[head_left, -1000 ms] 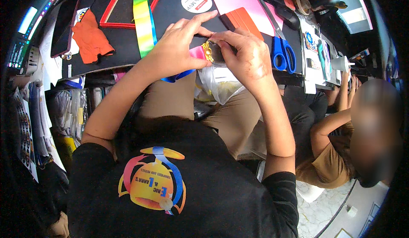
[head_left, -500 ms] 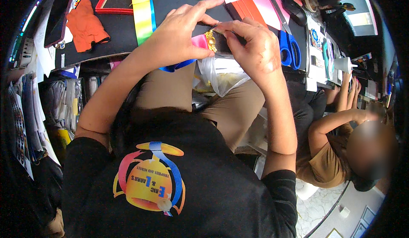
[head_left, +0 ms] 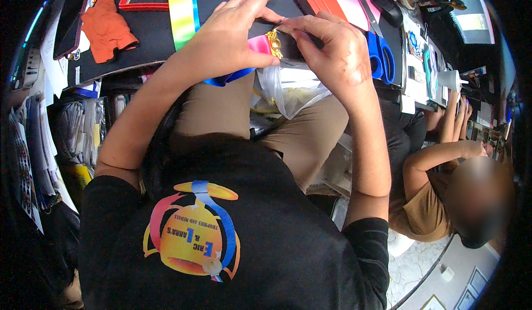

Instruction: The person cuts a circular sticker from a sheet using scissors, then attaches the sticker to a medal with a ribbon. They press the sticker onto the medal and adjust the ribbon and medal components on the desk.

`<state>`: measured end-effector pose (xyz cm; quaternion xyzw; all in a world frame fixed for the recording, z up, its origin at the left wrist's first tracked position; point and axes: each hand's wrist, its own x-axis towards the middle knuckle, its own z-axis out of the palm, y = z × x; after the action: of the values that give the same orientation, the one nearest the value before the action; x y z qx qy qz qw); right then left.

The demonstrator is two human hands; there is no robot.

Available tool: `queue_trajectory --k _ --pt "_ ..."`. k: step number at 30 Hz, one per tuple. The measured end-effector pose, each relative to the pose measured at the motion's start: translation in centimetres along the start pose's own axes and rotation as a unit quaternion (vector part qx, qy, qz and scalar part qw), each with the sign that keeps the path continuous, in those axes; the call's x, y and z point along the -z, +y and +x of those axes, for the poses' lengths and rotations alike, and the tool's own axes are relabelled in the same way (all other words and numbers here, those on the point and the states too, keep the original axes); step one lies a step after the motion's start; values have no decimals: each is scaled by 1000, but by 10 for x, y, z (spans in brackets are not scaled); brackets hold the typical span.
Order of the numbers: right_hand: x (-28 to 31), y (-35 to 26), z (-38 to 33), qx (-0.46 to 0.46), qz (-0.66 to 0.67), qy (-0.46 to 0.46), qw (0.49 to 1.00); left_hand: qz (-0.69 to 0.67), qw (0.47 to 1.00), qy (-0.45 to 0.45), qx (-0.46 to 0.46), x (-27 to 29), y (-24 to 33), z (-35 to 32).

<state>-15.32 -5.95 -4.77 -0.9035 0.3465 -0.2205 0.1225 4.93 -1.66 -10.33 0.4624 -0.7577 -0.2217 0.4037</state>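
While both your hands met at the near edge of the worktop (head_left: 152, 35), the close fingertip work on the gold-coloured ornament (head_left: 274, 44) called, I judged, for a steady left side and small moves on the right. Your left hand (head_left: 230, 38) seemed best used as a clamp: its grip spanned the piece, thumb at the lower end and other fingers arched over the top, apparently holding it together with the pink ribbon (head_left: 259, 45). Your right hand (head_left: 338, 52) had a narrow grip, thumb and forefinger pinched at the upper end, seemingly on the ornament itself; exactly what lay between those tips was too small to tell. Light pressure probably suited so small a piece, and working over the worktop seemed safer than over your lap, where a clear plastic bag (head_left: 277, 96) showed below your hands and could have swallowed a dropped part. The ribbon looked slick, so pinching it flat close to the ornament made sense.

The ornament looked shiny and knobbly, set across the vivid pink ribbon's end. A blue ribbon (head_left: 238, 77), perhaps part of the same strip, sagged in a loose curve below your left hand.
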Motion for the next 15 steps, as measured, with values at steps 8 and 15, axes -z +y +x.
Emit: queue_trajectory --k 8,15 --pt "0 2 0 17 11 1 1000 23 1000 -2 10 1 3 0" --pt "1 3 0 10 0 -17 1000 13 1000 -11 14 4 6 1"
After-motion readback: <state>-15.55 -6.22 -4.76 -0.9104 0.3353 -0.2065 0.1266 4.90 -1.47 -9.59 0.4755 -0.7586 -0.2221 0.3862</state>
